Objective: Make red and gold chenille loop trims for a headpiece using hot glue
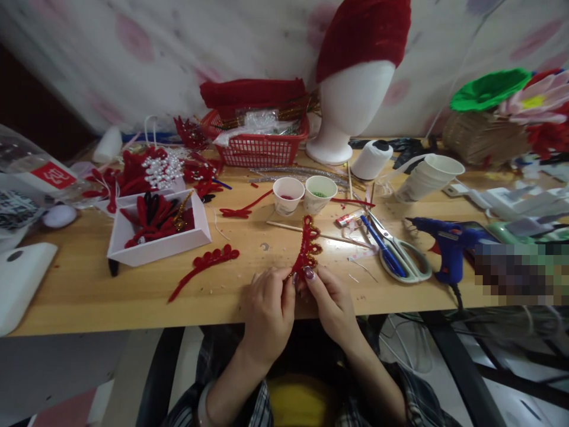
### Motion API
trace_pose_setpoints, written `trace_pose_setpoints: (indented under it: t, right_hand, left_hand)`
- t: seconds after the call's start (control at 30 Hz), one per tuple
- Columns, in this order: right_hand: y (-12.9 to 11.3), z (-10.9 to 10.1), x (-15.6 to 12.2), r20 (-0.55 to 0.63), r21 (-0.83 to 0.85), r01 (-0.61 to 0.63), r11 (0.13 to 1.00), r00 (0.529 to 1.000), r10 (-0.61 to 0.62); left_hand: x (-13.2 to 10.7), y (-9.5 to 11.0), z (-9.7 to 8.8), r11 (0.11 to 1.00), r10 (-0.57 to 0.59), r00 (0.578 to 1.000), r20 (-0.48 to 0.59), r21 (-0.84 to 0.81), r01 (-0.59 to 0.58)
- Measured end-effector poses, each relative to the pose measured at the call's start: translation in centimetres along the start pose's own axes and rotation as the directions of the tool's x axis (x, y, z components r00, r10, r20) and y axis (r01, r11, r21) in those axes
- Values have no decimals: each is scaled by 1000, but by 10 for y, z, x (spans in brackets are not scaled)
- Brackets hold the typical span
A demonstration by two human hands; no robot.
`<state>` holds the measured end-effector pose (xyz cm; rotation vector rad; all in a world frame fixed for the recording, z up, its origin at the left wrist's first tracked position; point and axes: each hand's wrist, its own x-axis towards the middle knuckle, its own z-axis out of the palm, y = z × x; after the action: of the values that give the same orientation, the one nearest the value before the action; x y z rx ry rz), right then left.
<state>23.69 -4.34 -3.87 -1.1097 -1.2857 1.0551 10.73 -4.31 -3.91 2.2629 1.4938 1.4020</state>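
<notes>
Between my two hands, at the table's front edge, a red chenille strip with gold-trimmed loops [306, 246] stands up, its lower end pinched. My left hand [269, 302] is closed on that end, thumb and forefinger together. From the other side my right hand [331, 299] pinches the same piece, thumb on top. The fingertips hide its lowest part. To the left on the wood lies another red chenille piece [208, 264], curved, with several round scallops. Beyond my hands a thin wooden stick [324, 235] lies across the table.
Two paper cups hold red bits [288, 204] and green bits [316, 203]. Scissors [406, 255], a blue pen [384, 249] and a blue glue gun [448, 243] lie right. A white box [155, 253] of red pieces stands left. Behind are a red basket [258, 151] and a foam head [351, 107].
</notes>
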Motion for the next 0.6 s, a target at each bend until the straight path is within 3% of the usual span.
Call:
trace_pose_setpoints:
  t: [0.27, 0.6]
  right_hand:
    - [0, -3, 0, 27, 25, -13, 1000, 1000, 12]
    - [-3, 4, 0, -47, 72, -36, 997, 998, 40]
  left_hand:
    - [1, -3, -2, 998, -12, 1000, -15, -59, 11]
    - [-6, -1, 3, 958, -202, 979, -17, -214, 194]
